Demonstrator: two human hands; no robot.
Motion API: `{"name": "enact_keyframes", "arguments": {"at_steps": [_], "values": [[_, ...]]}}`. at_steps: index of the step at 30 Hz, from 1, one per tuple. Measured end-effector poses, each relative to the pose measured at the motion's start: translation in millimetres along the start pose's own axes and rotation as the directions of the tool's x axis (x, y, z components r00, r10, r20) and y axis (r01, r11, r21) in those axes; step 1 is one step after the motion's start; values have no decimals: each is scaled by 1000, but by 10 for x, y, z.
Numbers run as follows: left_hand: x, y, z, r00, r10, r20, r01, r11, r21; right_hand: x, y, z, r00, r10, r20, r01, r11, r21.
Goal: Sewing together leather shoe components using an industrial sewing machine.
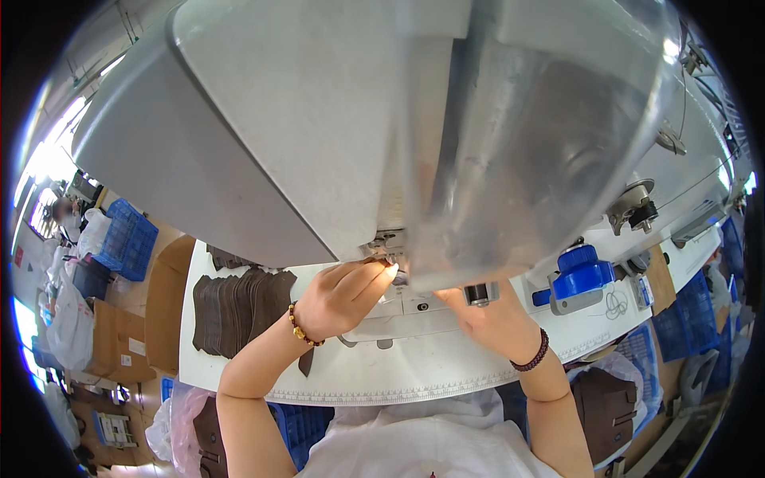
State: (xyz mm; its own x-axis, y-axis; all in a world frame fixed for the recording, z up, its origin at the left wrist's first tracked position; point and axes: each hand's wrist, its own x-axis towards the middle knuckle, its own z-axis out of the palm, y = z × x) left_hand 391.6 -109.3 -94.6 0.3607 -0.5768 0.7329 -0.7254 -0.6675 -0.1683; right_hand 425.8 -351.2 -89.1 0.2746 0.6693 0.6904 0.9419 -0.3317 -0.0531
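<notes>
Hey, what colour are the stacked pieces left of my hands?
The stacked pieces are dark brown, best seen in the head view.

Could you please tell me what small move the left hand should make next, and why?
I would probably ease the left hand back slightly: its fingertips are right by the small metal parts under the machine head, which could pinch them. Whether those fingertips grip anything is hard to see.
</notes>
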Motion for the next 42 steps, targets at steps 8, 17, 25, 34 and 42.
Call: {"name": "enact_keyframes", "arguments": {"at_steps": [8, 17, 25, 34, 42], "values": [[-141, -117, 124, 998, -47, -42, 48, 999, 6, 31, 41, 67, 983, 181, -28, -170, 961, 220], [-204, -153, 155, 997, -63, -36, 64, 998, 30, 64, 22, 11, 972, 233, 21, -231, 943, 241], [-115, 35, 136, 977, -199, -71, 198, 980, -25, -22, 27, 171, 989, 146, 12, -146, 985, 89], [-455, 1029, 477, 515, -517, 684, 691, -221, -688, -510, -925, 361, 955, 257, -149, -260, 966, 3], [-569, 1268, -354, 323, -599, 733, 822, -207, -531, -862, -1042, -413, 974, -185, -128, 222, 874, 432]]}}
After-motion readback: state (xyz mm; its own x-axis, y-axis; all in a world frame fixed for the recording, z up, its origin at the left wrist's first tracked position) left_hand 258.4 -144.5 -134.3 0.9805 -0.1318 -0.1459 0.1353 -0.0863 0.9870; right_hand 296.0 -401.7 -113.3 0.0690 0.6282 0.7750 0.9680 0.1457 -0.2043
